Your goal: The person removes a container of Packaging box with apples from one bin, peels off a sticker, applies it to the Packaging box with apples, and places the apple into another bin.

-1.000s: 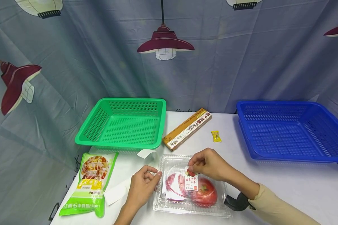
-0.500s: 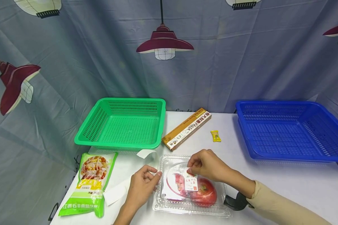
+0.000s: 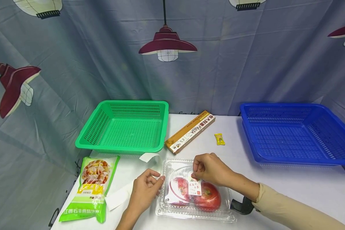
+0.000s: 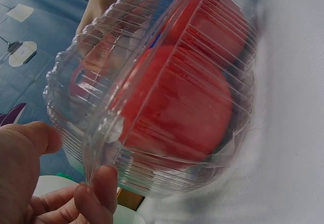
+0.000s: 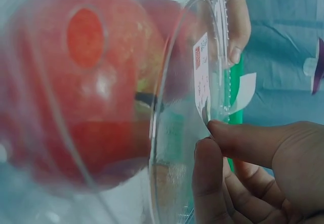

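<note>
A clear plastic clamshell box (image 3: 195,215) stands on the white table with two red apples (image 3: 208,199) inside. My left hand (image 3: 146,188) holds its left edge; in the left wrist view the thumb (image 4: 43,135) lies against the lid's side and a fingertip (image 4: 101,181) touches the rim. Above the lid, my right hand (image 3: 211,169) pinches the upper end of a white sticker (image 3: 195,188) between thumb and forefinger. In the right wrist view the sticker (image 5: 201,77) bends at the pinched end. Whether its lower part sticks to the lid, I cannot tell.
A white paper strip (image 3: 118,198) lies left of the box, its far end (image 3: 148,156) curling up. Around it are a green food bag (image 3: 89,191), a green basket (image 3: 129,148), a pasta box (image 3: 189,132), a yellow wrapped candy (image 3: 219,139) and a blue basket (image 3: 299,159).
My right fingers have shifted slightly and cover more of the sticker's upper end, where its fruit picture showed before. My left hand and the clamshell box stay put.
</note>
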Action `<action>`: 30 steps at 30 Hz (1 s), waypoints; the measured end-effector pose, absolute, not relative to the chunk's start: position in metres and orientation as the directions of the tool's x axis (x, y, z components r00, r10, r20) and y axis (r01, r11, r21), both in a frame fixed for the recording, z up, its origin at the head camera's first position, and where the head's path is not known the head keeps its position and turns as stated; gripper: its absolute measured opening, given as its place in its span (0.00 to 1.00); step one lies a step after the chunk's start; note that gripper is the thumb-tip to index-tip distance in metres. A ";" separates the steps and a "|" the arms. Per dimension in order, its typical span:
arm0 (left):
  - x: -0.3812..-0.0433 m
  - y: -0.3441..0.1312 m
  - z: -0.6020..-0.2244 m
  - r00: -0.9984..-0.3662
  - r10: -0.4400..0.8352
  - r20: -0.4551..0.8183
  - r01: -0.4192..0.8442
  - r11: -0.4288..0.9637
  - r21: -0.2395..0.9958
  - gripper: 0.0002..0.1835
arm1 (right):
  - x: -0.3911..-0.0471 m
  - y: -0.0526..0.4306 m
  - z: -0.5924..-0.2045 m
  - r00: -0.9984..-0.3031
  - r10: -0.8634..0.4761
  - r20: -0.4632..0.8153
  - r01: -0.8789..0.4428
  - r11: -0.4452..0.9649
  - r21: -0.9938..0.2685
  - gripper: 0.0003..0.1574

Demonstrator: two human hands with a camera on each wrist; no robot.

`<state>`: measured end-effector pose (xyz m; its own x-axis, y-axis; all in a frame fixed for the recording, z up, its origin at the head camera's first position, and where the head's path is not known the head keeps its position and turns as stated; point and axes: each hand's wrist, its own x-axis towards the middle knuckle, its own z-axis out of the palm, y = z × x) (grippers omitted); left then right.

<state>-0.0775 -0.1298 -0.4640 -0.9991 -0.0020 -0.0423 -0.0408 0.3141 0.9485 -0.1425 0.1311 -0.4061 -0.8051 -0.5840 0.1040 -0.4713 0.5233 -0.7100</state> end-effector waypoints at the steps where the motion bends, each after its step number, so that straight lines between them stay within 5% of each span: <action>1: -0.077 -0.130 -0.464 -0.999 -0.003 -0.044 -0.043 0.308 0.950 0.18 | -0.142 0.131 -0.406 -0.805 -0.584 0.107 -0.475 0.527 -0.705 0.17; 19: -0.077 -0.130 -0.466 -0.999 -0.014 -0.042 -0.045 0.332 0.942 0.19 | -0.141 0.125 -0.407 -0.802 -0.584 0.125 -0.542 0.625 -0.562 0.20; 30: -0.077 -0.129 -0.466 -0.999 -0.019 -0.038 -0.042 0.333 0.942 0.18 | -0.136 0.134 -0.409 -0.726 -0.667 0.168 -0.660 0.607 -0.442 0.06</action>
